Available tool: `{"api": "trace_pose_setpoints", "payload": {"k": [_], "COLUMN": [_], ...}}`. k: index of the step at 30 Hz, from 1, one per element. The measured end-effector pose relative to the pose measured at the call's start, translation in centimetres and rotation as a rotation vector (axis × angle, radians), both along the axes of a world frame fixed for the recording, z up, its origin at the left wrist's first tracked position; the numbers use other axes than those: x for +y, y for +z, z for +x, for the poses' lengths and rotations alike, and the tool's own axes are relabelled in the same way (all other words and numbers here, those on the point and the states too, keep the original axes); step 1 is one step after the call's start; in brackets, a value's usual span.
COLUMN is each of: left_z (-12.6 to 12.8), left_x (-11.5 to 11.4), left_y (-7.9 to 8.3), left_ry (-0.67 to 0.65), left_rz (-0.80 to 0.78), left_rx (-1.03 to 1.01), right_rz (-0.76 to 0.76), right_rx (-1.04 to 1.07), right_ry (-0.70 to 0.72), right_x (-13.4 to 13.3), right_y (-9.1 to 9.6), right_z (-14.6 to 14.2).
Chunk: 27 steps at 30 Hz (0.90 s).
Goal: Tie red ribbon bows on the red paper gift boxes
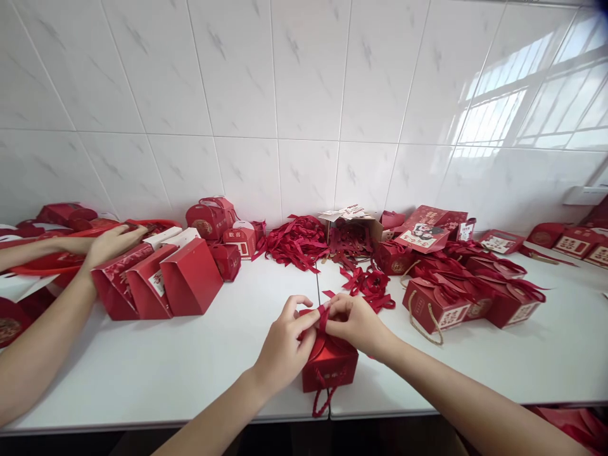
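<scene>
A small red gift box (330,370) stands near the table's front edge, a red cord handle hanging from its near side. Over its top, my left hand (289,339) and my right hand (354,323) meet, both pinching a red ribbon (323,316). The fingers of each hand are closed on it, close together. My fingers partly cover the ribbon and the box's top. Just behind my right hand lies a loose clump of red ribbon (370,285).
Another person's arms (61,304) reach in at left beside several red boxes (190,278). A ribbon heap (299,242) lies by the wall, next to an open carton (375,231). Ribbon-tied boxes (439,304) stand at right on the white table (228,367).
</scene>
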<state>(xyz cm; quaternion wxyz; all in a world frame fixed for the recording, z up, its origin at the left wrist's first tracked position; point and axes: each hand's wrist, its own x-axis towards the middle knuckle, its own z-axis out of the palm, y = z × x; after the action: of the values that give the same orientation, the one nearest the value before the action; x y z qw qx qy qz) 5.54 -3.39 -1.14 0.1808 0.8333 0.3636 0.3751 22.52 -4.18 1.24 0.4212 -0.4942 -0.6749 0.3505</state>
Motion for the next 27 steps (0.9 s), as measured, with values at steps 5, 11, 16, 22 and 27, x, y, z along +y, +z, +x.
{"api": "trace_pose_setpoints", "payload": {"k": [5, 11, 16, 22, 27], "left_z": [-0.8, -1.5, -1.1, -1.8, -3.7], "left_x": [0.9, 2.9, 3.5, 3.0, 3.3], "left_y": [0.0, 1.2, 1.6, 2.0, 3.3], "left_ry": [-0.193, -0.388, -0.360, -0.161, -0.053], "left_rz": [0.059, -0.133, -0.285, -0.248, -0.194], "left_rx": [0.006, 0.003, -0.072, -0.038, 0.106], "right_rz": [-0.190, -0.193, -0.087, -0.031, 0.104], "right_rx": [-0.012, -0.169, -0.224, -0.328, -0.409], "right_ry": [0.204, 0.359, 0.337, 0.171, 0.049], "right_x": [0.8, 1.4, 1.3, 0.8, -0.1], "right_y": [1.1, 1.7, 1.7, 1.7, 0.8], "right_z": [1.0, 1.5, 1.2, 2.5, 4.1]}}
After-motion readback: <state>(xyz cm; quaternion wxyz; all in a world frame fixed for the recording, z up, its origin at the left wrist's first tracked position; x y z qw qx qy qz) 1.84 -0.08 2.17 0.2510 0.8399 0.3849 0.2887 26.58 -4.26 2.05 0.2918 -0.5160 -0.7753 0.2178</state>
